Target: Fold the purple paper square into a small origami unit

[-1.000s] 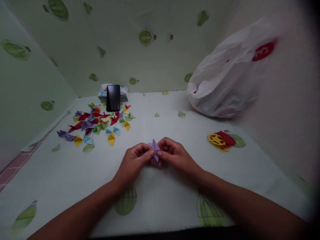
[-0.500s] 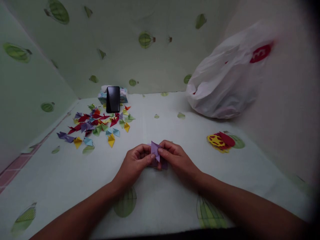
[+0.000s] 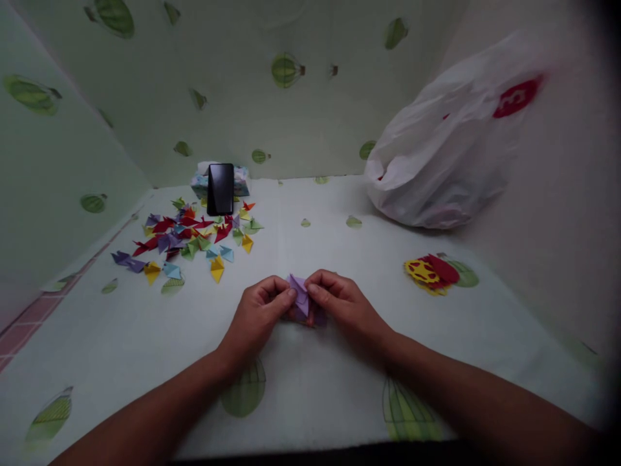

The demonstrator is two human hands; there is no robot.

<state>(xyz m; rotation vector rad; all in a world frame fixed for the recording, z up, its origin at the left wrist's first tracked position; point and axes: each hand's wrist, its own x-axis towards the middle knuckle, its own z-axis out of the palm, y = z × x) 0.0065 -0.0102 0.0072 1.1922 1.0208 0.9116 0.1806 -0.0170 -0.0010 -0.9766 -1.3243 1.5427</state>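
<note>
A small folded purple paper piece (image 3: 301,302) sits between both of my hands, just above the pale cloth-covered table (image 3: 310,382). My left hand (image 3: 259,317) pinches its left side with thumb and forefinger. My right hand (image 3: 339,307) pinches its right side, fingers curled over the paper. The lower part of the paper is hidden behind my fingers.
A heap of folded coloured paper pieces (image 3: 189,239) lies at the back left. A black phone (image 3: 220,189) stands upright against a tissue pack (image 3: 201,181). A white plastic bag (image 3: 446,142) slumps at the back right. Red and yellow paper cut-outs (image 3: 431,272) lie right of my hands.
The purple paper's raised point has been pressed lower and flatter between my fingers. Both hands stay in the same spot.
</note>
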